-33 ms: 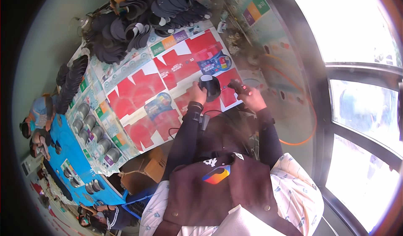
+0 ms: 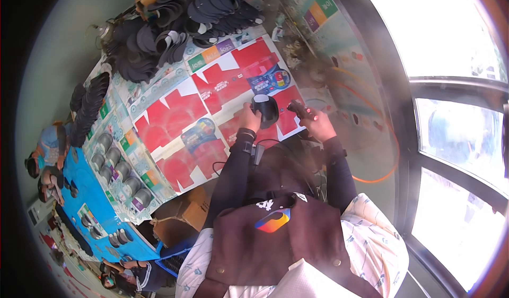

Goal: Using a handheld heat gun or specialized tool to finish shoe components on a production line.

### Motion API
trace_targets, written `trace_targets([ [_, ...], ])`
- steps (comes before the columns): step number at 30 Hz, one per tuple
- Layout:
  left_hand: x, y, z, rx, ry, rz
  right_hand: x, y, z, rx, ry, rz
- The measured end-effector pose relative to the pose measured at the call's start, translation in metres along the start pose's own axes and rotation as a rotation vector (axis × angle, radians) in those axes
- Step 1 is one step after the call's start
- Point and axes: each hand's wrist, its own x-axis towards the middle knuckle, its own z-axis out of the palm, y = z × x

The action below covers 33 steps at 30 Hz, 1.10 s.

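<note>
My left hand [image 2: 251, 118] is closed on the left edge of a black curved piece [image 2: 269, 118], rounded at the bottom, with a pale grey patch [image 2: 260, 98] at its top. Just to the right, my right hand [image 2: 321, 128] is wrapped around a dark hand tool [image 2: 301, 110] showing several red spots; its exact kind is not clear. The tool's front end points left toward the piece, with a gap between them. Both hands are above the near right edge of a work table covered with red and white printed sheets [image 2: 175, 112].
Stacks of dark curved pieces [image 2: 217, 3] fill the table's far side. Several grey rounded pieces [image 2: 122, 169] lie at the left. An orange hose [image 2: 396, 149] curves at the right, beside windows [image 2: 461, 128]. Other people [image 2: 50, 144] sit by a blue table [image 2: 90, 192].
</note>
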Motion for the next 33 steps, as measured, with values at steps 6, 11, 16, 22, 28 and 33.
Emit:
trace_targets([
  [6,0.006,0.015,0.017,0.069,-0.105,0.118,-0.004,0.019,-0.008,0.069,0.048,0.022],
  [11,0.007,-0.006,0.029,-0.114,-0.130,0.172,-0.006,0.009,0.012,-0.042,-0.050,-0.142],
  [16,0.021,-0.039,0.039,-0.171,-0.196,0.051,0.006,0.005,0.032,-0.197,0.068,-0.252],
  [22,0.027,-0.059,0.050,-0.198,-0.212,0.075,0.009,0.010,0.035,-0.211,0.054,-0.221],
  [28,0.025,-0.055,0.046,-0.219,-0.233,0.092,0.014,0.014,0.033,-0.238,0.157,-0.188],
  [33,0.010,-0.019,0.029,-0.240,-0.261,-0.048,0.003,0.013,0.034,-0.193,0.098,-0.183],
])
